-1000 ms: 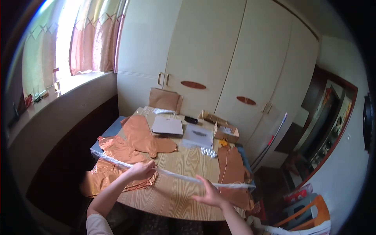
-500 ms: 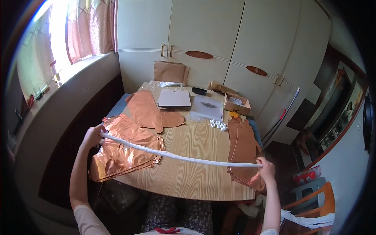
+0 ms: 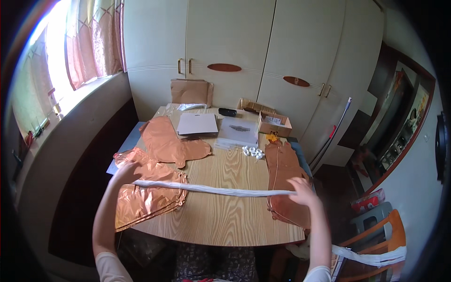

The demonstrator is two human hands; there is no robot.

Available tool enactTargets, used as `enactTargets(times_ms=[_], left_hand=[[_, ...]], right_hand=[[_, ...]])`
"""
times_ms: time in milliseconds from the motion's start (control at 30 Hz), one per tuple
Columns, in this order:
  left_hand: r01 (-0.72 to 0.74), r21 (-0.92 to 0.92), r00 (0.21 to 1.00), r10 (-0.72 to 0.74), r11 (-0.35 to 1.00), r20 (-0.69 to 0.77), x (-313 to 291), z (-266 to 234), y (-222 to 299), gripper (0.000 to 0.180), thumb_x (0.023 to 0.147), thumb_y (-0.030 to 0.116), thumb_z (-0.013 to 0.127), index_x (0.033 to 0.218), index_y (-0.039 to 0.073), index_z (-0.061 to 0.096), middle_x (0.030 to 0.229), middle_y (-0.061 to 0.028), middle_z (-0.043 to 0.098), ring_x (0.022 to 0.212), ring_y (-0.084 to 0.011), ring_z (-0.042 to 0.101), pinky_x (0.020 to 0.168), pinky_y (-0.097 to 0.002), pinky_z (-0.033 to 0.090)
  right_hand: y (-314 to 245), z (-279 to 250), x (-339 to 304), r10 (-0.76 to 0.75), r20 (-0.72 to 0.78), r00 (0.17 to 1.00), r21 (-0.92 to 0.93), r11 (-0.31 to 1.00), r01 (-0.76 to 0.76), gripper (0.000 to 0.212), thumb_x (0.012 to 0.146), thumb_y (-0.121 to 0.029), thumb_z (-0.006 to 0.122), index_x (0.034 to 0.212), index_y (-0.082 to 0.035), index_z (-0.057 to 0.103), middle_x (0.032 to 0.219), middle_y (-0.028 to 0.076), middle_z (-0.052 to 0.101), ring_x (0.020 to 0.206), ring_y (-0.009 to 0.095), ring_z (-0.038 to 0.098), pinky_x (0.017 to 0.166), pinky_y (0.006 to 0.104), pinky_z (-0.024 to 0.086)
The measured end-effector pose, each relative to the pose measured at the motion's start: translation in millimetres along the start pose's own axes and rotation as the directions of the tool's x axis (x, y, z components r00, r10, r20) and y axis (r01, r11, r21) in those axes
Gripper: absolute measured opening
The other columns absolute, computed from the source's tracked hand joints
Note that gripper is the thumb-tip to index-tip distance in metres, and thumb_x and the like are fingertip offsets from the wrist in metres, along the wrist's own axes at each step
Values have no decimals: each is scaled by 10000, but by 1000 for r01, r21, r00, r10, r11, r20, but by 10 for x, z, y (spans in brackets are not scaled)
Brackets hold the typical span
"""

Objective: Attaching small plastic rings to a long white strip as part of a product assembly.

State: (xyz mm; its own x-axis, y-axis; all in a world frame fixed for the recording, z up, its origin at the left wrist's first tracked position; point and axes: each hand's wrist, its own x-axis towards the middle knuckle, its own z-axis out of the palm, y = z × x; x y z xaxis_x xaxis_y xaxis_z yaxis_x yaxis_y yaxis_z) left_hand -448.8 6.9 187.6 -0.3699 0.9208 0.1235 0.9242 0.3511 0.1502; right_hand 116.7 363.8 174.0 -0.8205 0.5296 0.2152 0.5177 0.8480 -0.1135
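The long white strip (image 3: 216, 190) runs crosswise over the bench (image 3: 221, 221) between my hands, its left end at my left grip (image 3: 127, 174), by the shiny copper foil (image 3: 148, 204), its right end at my right grip (image 3: 303, 191), by the flat copper piece (image 3: 282, 164). My fingers look loosely parted on both sides; I cannot tell whether either hand pinches the strip. My forearms reach forward, set wide apart, hands turned inward.
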Motion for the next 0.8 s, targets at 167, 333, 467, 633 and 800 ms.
enactTargets(times_ms=[167, 333, 467, 633, 800], left_hand=[[-104, -311, 990, 69, 945, -123, 473, 475, 1539, 196, 769, 116, 582, 957, 93, 633, 969, -114, 608, 890, -277, 592, 778, -380, 476], [-251, -548, 944, 78, 798, -320, 755, 1055, 2232, 210, 786, 73, 544, 993, 80, 576, 851, -128, 571, 741, -288, 592, 652, -376, 488], [-251, -671, 941, 12, 697, -339, 685, 1244, 2238, 225, 776, 19, 533, 995, 64, 554, 810, -124, 539, 671, -284, 572, 604, -365, 466], [-223, -666, 946, -7, 712, -324, 651, 1191, 2182, 158, 776, 41, 542, 931, 59, 561, 781, -103, 545, 643, -268, 570, 573, -346, 464], [-285, -435, 946, 176, 854, -273, 616, 1170, 2147, 108, 722, 109, 579, 823, 71, 569, 780, -72, 560, 700, -258, 573, 609, -365, 481]], right_hand=[[-1302, 603, 895, -60, -129, 990, 522, 845, 119, 153, 822, -146, 554, 921, -71, 643, 927, 90, 623, 787, 242, 615, 712, 325, 502], [-1852, 1255, 1254, -102, -218, 971, 589, 779, 214, 92, 760, -75, 612, 845, -48, 636, 852, 107, 596, 769, 257, 611, 695, 342, 496], [-1864, 1416, 1216, -71, -319, 945, 587, 768, 256, 82, 734, -50, 618, 813, -30, 621, 862, 99, 580, 757, 259, 607, 670, 340, 504], [-1872, 1372, 1192, -80, -291, 953, 608, 754, 249, 89, 689, -37, 630, 776, -43, 614, 853, 70, 564, 779, 245, 590, 679, 336, 504], [-1911, 1293, 1187, -255, -425, 869, 396, 810, 432, 85, 658, -57, 658, 713, -65, 594, 817, 42, 547, 780, 225, 551, 702, 333, 463]])
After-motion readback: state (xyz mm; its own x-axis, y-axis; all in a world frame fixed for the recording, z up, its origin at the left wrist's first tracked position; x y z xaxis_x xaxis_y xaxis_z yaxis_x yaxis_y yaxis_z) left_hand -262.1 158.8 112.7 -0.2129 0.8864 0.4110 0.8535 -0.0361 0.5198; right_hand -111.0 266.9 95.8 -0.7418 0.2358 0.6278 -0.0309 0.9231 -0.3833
